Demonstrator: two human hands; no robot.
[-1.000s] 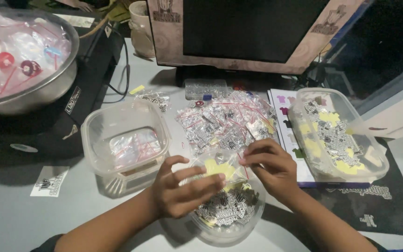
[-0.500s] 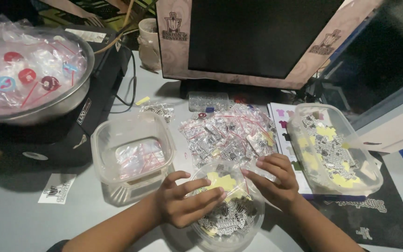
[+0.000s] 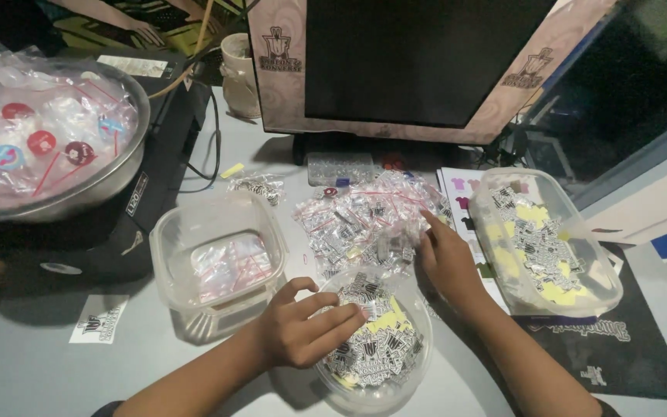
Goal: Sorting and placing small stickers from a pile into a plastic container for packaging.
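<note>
left hand (image 3: 303,332) curled over stickers (image 3: 372,344) in round tub (image 3: 418,305), holding none visibly | right hand (image 3: 445,259) fingers loosely spread on bags (image 3: 360,220) just behind | bags likely light, limp, slippery: pinch one corner

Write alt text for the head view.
A person's left hand rests in a round bowl of small black-and-white and yellow stickers while the right hand reaches into a pile of small clear bags. Two plastic tubs flank them on a grey desk, below a monitor.
</note>
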